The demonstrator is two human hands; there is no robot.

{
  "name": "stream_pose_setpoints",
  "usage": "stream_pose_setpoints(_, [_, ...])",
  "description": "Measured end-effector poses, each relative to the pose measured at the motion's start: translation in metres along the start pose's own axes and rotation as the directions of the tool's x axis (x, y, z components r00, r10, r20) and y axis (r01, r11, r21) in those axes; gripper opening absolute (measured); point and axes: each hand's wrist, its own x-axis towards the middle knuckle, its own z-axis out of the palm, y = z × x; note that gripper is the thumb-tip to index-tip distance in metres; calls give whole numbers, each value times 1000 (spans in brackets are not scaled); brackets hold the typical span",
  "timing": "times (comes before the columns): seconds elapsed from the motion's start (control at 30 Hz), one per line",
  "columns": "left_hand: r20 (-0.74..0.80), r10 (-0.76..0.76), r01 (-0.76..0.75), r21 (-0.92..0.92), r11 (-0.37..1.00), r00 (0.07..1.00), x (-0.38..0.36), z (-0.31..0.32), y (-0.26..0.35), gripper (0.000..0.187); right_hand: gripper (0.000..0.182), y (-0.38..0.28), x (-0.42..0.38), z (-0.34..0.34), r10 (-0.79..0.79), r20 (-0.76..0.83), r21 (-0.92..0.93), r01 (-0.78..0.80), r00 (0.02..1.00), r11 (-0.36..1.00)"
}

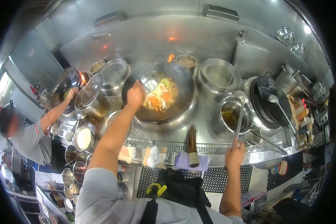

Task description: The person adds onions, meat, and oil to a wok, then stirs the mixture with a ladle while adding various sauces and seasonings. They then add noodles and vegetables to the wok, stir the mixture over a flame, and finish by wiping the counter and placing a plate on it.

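Your left hand (137,95), clamped on a tilted metal bowl (152,81), reaches over the wok (181,106); the food (162,96) lies inside, just right of that hand, the nearer one. Well to the right, your right hand (235,154) grips a ladle (240,117), its long handle running near to far across the pot (221,127).

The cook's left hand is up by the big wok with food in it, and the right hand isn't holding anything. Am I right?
Not quite: the right hand isn't empty. The head view shows it holding a long-handled ladle. The left hand is up by the big wok with food in it.
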Motion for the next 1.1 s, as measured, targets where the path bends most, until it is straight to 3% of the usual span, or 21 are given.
stream_pose_setpoints(0.03, [-85,42,-40,21,999,996,3,-12,3,5,57,-1,-2,-4,-81,-59,-93,75,995,993])
stream_pose_setpoints(0.07, [-163,88,-81,48,996,983,4,-20,4,8,47,7,-20,5,-124,101,197,102,987,975])
stream_pose_setpoints(0.1, [-340,125,-120,36,992,932,4,-22,-1,15,36,6,-43,9,-254,245,386,146,936,911])
stream_pose_setpoints(0.13, [-331,53,-56,2,998,942,2,-35,0,17,28,5,-66,12,-373,379,564,109,847,819])
stream_pose_setpoints(0.17, [-322,-20,11,-30,999,946,-5,-57,7,19,31,-5,-83,9,-538,476,653,130,696,746])
stream_pose_setpoints(0.2, [-311,-94,79,-60,995,946,-14,-78,13,22,26,3,-103,31,-451,648,618,-78,614,782])
stream_pose_setpoints(0.23, [-236,-288,225,-263,938,928,-26,-93,18,23,21,10,-125,69,-367,795,536,-277,483,797])
stream_pose_setpoints(0.3, [-68,-568,447,-542,712,821,-56,-124,27,24,30,50,-163,194,-414,853,403,103,317,910])
stream_pose_setpoints(0.33, [-9,-661,508,-632,585,750,-73,-138,29,24,31,66,-187,255,-331,842,388,-50,426,921])
stream_pose_setpoints(0.4, [114,-773,485,-832,269,624,-116,-167,21,20,33,95,-232,366,-149,772,435,-343,619,833])
stream_pose_setpoints(0.47, [202,-778,485,-862,148,595,-166,-209,17,17,31,78,-224,355,-114,911,362,-631,397,686])
stream_pose_setpoints(0.53, [167,-786,503,-840,203,596,-233,-249,1,16,29,66,-217,353,-90,975,218,-817,201,535])
stream_pose_setpoints(0.6, [193,-864,570,-812,126,466,-289,-295,12,16,27,66,-214,366,-82,987,159,-877,136,453])
stream_pose_setpoints(0.67, [51,-968,529,-844,90,246,-314,-325,52,16,25,70,-213,379,-63,993,115,-908,98,403])
stream_pose_setpoints(0.83, [81,-983,457,-890,4,166,-424,-385,80,15,21,78,-214,403,12,998,60,-937,68,345])
stream_pose_setpoints(0.9, [-40,-999,460,-887,29,-15,-432,-387,102,15,20,79,-214,411,46,996,56,-940,75,337])
stream_pose_setpoints(1.03, [-34,-998,429,-902,53,52,-499,-403,121,4,17,79,-213,423,101,990,57,-935,98,351])
stream_pose_setpoints(1.1, [-38,-999,410,-911,33,-4,-489,-405,149,3,15,82,-211,428,128,985,66,-933,119,353])
